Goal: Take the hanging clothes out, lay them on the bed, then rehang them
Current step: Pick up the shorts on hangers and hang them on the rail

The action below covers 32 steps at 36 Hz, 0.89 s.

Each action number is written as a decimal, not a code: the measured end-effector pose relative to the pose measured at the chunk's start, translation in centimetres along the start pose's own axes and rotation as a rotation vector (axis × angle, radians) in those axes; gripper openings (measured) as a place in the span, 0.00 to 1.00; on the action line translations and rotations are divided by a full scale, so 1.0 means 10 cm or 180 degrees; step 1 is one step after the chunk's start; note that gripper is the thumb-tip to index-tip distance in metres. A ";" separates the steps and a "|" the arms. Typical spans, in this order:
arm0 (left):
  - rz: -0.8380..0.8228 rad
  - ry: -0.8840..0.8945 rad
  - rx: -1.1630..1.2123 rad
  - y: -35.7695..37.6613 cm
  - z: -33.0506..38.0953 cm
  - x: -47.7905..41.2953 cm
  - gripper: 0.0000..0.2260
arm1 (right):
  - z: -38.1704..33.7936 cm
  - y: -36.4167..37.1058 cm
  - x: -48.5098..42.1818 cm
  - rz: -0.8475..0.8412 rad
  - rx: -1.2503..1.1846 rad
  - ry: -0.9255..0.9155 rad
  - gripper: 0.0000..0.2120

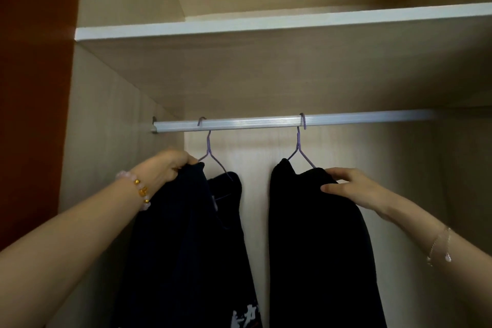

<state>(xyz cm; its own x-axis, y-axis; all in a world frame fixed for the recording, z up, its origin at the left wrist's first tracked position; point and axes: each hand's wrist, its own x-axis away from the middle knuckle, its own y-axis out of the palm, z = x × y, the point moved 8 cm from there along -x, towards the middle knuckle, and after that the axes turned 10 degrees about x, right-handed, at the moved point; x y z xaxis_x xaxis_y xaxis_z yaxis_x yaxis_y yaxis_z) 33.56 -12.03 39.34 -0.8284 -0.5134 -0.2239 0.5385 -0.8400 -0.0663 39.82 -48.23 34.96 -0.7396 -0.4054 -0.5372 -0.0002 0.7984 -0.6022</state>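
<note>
The left garment [186,234] and the right garment [314,234] are hung on purple hangers [299,146] from the wardrobe rail [266,122], mid frame. Their shoulders are clamped by the left hand [170,165] and the right hand [351,186], probably for unhooking both together.

The fingers [187,161] of the left hand [167,168] grip the navy garment [181,247], a soft, matt cloth. The black garment [314,247], pinched in the right hand [356,189], is matt, faintly fuzzy cloth. Just above the fingertips, the left hanger [209,146] and right hanger [298,145] are thin wire with a smooth lilac coating. Higher still, the rail [253,123] is ribbed metal with a dull satin sheen. Behind the fingers, the wardrobe panels [255,157] are pale, matt wood-grain laminate. Back at the left wrist sit glossy pink and gold beads [141,189].
</note>
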 end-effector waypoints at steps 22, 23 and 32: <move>-0.0151 0.1288 0.0003 0.48 -1.74 1.70 0.20 | 0.69 0.91 1.41 0.0565 -0.1441 0.0457 0.15; -0.0139 0.1178 0.0022 0.53 -2.00 1.78 0.17 | 0.80 1.04 1.56 0.0608 -0.1328 0.0526 0.16; -0.0240 -0.0509 -0.0683 0.66 -4.44 2.98 0.14 | 2.12 2.63 3.18 -0.0142 -0.1152 0.2286 0.27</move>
<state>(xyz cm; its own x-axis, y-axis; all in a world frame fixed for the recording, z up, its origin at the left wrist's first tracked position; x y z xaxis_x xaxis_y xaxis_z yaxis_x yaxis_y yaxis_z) 19.24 -25.07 -10.91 -0.8720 -0.4863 -0.0555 0.4806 -0.8293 -0.2851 30.54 -49.57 -10.46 -0.9859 -0.1532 0.0680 -0.1669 0.9328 -0.3194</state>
